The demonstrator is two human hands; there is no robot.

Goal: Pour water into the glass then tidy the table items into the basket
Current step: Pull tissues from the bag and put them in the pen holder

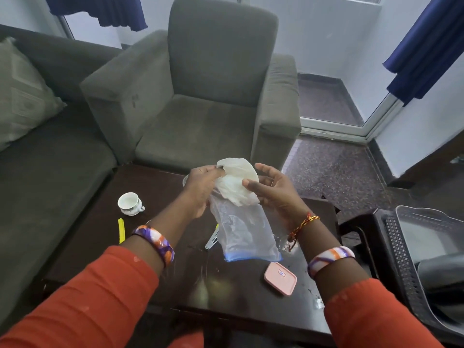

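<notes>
Above the dark wooden table [155, 187] my left hand [200, 189] grips a white crumpled plastic bag [237, 182] and the top of a clear zip bag [244, 234] that hangs down with its blue seal at the bottom. My right hand [271, 189] touches the white bag from the right, thumb on it, fingers spread. A rim of a glass [185, 180] peeks out behind my left hand. On the table lie a white teacup [130, 203], a yellow strip [121, 230], a metal clip [212, 239] and a pink lid [280, 278]. The dark basket [401, 249] stands at the right.
A grey armchair [200, 96] stands right behind the table and a grey sofa [50, 159] with a cushion runs along the left. The basket rests on a dark stool and holds a grey item [442, 272]. Speckled floor lies to the right.
</notes>
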